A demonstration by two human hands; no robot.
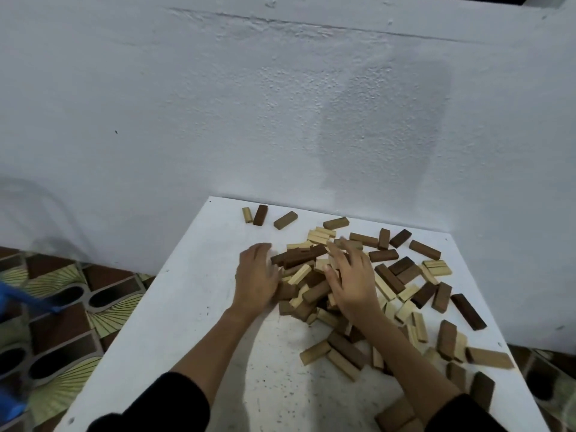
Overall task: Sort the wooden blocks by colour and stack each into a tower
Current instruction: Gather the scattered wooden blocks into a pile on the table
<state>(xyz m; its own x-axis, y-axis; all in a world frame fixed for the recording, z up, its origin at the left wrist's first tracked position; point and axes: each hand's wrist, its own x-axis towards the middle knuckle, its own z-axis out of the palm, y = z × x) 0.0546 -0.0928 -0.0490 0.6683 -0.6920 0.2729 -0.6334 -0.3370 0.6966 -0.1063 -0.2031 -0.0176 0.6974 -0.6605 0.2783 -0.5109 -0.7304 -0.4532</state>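
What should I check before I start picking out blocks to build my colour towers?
1. Blocks sorted by colour: not ok; the pile of blocks mixes pale, mid-brown and dark ones.
2. Any tower started: not ok; none stands.
3. Free building space: ok; the white table is bare on its left side.
4. Hands free: the left hand lies open against the pile; the right hand is spread over it; whether it holds a block, cannot tell.
5. Blocks safe from falling: not ok; some lie by the table's right edge.

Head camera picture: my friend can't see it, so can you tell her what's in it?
Two hands, left and right, reach with spread fingers into a mixed pile of blocks, light, mid-brown and dark, on a white table. More blocks lie scattered to the right, and no tower is built yet. A white wall stands behind.
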